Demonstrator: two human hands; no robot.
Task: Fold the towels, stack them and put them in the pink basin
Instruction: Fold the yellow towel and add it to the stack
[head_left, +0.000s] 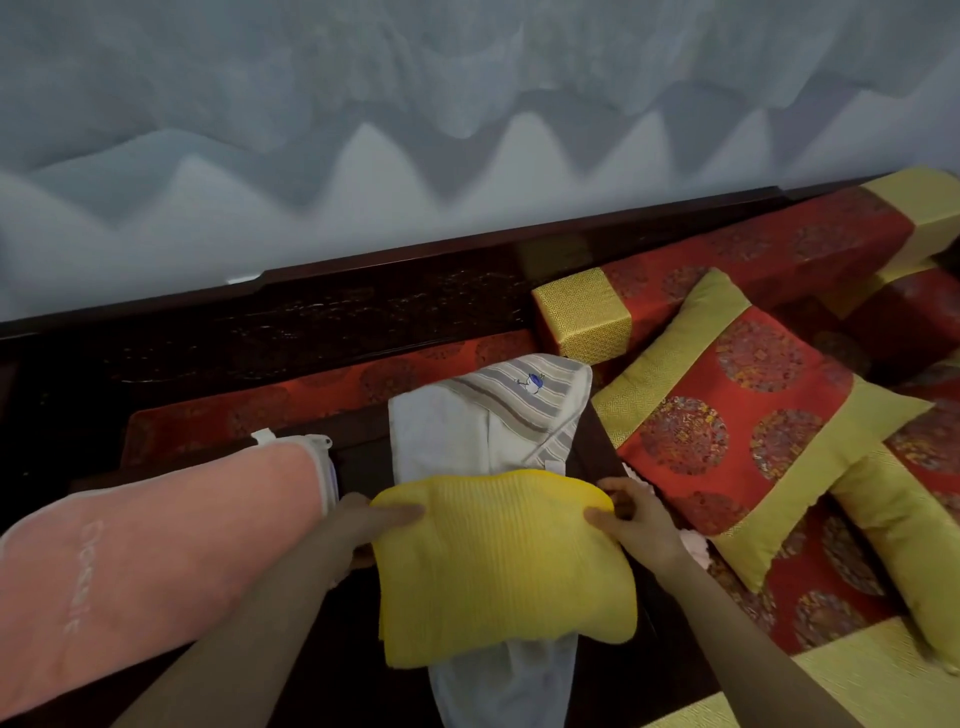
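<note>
— A dark wooden surface (618, 675) fills the near part of the view. What lies on it?

— Nearest, a folded yellow towel (498, 566), ribbed, lying across a long white towel (441, 431) that runs out from under it both toward the camera and away.

— And the hands?

— Both are on the yellow towel's far edge. The left hand (374, 519) pinches the left corner with its thumb on top. The right hand (631, 512) pinches the right corner, its thumb on top and its fingers curled behind the edge.

— What is to the left?

— A pink towel (156, 545) with white piping and pale lettering, spread flat, just beside the left forearm.

— Farther out?

— The white towel's far end is turned over and shows grey stripes with a small blue embroidered figure. To the right, a red and gold cushion (737, 415) leans by the surface, with a matching bolster (727, 270) behind it.

— And at the back?

— A dark carved backrest (363, 317), then a grey wall (415, 130) with a zigzag relief.
</note>
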